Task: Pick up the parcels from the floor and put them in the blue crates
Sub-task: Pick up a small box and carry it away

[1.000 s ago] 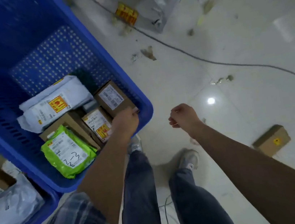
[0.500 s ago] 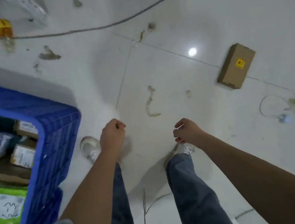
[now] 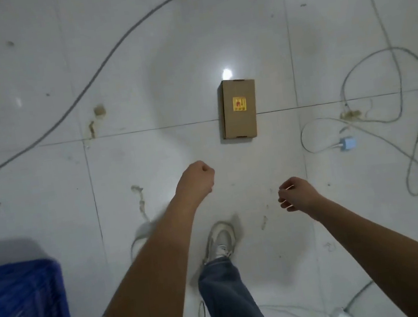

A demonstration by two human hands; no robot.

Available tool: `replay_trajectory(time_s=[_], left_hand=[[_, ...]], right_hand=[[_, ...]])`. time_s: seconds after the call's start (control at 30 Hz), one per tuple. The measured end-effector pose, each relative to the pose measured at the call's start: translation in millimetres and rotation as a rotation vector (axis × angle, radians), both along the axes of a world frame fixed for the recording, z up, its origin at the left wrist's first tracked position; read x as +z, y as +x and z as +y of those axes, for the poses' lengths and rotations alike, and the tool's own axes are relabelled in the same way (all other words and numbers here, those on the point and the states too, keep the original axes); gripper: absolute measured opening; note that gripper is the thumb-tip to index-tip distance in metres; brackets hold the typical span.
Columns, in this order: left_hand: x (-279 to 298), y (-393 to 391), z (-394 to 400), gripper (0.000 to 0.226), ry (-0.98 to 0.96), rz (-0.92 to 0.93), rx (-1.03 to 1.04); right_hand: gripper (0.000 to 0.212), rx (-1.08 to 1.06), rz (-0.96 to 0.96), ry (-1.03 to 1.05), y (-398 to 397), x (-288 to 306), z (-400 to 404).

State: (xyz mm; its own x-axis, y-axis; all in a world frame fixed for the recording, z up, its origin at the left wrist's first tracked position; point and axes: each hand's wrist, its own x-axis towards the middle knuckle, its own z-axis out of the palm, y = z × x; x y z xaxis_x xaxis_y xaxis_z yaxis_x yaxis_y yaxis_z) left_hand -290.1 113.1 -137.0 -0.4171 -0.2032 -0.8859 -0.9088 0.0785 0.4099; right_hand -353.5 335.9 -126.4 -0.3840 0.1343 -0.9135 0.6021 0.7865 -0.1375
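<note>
The person is between parcels. Both hands are empty, and the job now is to go and get the next box, I think.

Closest to the camera are two bare arms and one leg in blue jeans (image 3: 230,297) with one pale shoe (image 3: 221,242) on the white tile floor (image 3: 148,153). A second shoe may be just left of it, but it is too blurry to be sure. At the bottom left is a corner of one blue crate (image 3: 21,305). It is blurry, and what is inside it cannot be seen.

A little farther out are the two hands. The left hand (image 3: 196,177) is curled into a loose fist and holds nothing. The right hand (image 3: 297,194) has its fingers bent in loosely, partly open, and it holds nothing too.

Past the hands lies one brown box (image 3: 239,111). It is flat on the floor, near the left hand but not touching it. It has one yellow sticker (image 3: 239,103) on top.

Next, the person needs to bend down, open a hand, and grab the box by its long sides. Then it goes back to the crate on the left.

Wires lie on the floor: one dark wire (image 3: 99,71) on the left and some looping white wires (image 3: 392,95) on the right, with one small blue plug (image 3: 348,143). Feet could catch on them.
</note>
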Motion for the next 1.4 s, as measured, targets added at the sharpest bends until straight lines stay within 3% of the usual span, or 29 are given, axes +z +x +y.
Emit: replay_trajectory(time_s=[0.13,0.4,0.6,0.77,1.0,1.17,1.27,1.4], left_hand=[[-17.0,-31.4,8.3,0.02,-0.019,-0.012,-0.11],[-72.7,-59.1,0.6,0.036,-0.08,-0.32,-0.196],[-108.9,-130.1,6.3,0.029,0.023,-0.258,-0.135],[-172.8,-179.6,8.7,0.055,-0.011,-0.22,-0.189],[-250.6,-201.0,23.8,0.06,0.056,-0.148,0.112],[-240.2,-193.6,32.0,0.049,0.15,-0.139,0.234],[-206.7,-184.3,23.1,0.047,0.201,-0.152,0.313],[-143.3,-175.5,11.1,0.062,0.232,-0.159,0.382]], right_hand=[[0.006,0.02,-0.004,0.02,-22.9,-27.0,16.6],[0.011,-0.089,-0.116,0.029,-55.9,-63.0,-9.3],[0.025,-0.158,-0.05,0.02,-131.7,-110.9,-45.2],[0.051,-0.137,0.025,0.015,-186.7,-182.1,-67.3],[0.049,-0.031,0.022,0.024,-204.1,-253.5,-67.2],[0.037,0.0,0.035,-0.076,-191.6,-242.6,-64.4],[0.046,-0.051,0.014,-0.186,-189.9,-202.0,-69.3],[0.07,0.088,0.201,-0.214,-183.8,-130.2,-88.1]])
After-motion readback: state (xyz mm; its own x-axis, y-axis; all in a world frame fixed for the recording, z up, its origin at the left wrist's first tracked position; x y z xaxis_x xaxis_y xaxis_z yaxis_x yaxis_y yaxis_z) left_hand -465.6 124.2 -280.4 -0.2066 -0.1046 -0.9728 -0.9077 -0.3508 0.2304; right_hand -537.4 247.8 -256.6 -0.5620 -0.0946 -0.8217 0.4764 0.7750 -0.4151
